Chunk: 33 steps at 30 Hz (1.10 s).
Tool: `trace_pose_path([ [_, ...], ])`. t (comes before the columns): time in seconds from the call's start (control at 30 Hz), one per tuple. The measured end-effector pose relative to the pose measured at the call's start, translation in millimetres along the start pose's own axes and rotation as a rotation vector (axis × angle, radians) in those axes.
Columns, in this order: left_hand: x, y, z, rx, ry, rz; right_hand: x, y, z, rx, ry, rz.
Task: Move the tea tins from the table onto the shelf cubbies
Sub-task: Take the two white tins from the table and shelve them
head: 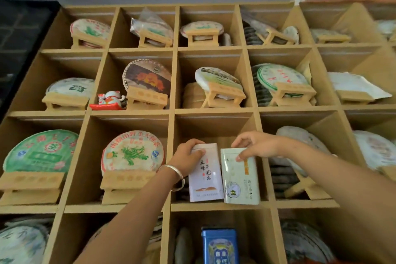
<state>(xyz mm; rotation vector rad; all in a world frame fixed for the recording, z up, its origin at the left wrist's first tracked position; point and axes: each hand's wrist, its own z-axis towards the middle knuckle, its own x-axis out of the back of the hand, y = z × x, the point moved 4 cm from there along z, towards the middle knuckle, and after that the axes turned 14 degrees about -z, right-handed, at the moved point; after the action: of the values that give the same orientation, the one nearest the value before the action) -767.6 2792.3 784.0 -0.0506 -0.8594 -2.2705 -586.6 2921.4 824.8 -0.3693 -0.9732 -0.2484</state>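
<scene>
Your left hand [188, 154] grips the top of the white tin [205, 174]; your right hand [255, 146] pinches the top of the pale green tin [240, 178]. Both stand touching at the cubby [216, 205] front edge. Release carelessly and either may tip forward. The table is out of view.

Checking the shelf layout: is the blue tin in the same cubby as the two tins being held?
No, the blue tin stands in the cubby below, while the white tin and pale green tin share the cubby above.
</scene>
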Motion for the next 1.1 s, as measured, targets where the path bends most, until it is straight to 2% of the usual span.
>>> trace_pose_path([
  [0.27,0,-41,31,0.048,0.006,0.222,-21,11,39,-0.014,-0.005,-0.007],
  [0.37,0,-43,39,-0.085,0.046,0.537,-27,8,44,0.017,0.013,-0.150],
  [0.43,-2,-41,39,-0.177,0.053,0.627,-30,9,45,0.038,0.068,-0.176],
  [0.6,1,-44,33,-0.246,-0.057,0.713,-46,16,37,0.047,0.127,-0.106],
  [0.7,2,-49,34,-0.204,-0.139,0.758,-63,20,32,-0.063,0.202,-0.214],
  [0.77,2,-49,38,-0.185,-0.144,0.764,-72,23,25,-0.140,0.290,-0.166],
  [0.9,-1,-50,40,-0.204,-0.138,0.748,-95,33,10,-0.172,0.520,0.008],
  [1.0,0,-51,40,-0.196,-0.136,0.747,-111,46,10,-0.264,0.473,0.132],
  [1.1,3,-51,41,-0.174,-0.137,0.751,-114,53,10,-0.291,0.436,0.136],
])
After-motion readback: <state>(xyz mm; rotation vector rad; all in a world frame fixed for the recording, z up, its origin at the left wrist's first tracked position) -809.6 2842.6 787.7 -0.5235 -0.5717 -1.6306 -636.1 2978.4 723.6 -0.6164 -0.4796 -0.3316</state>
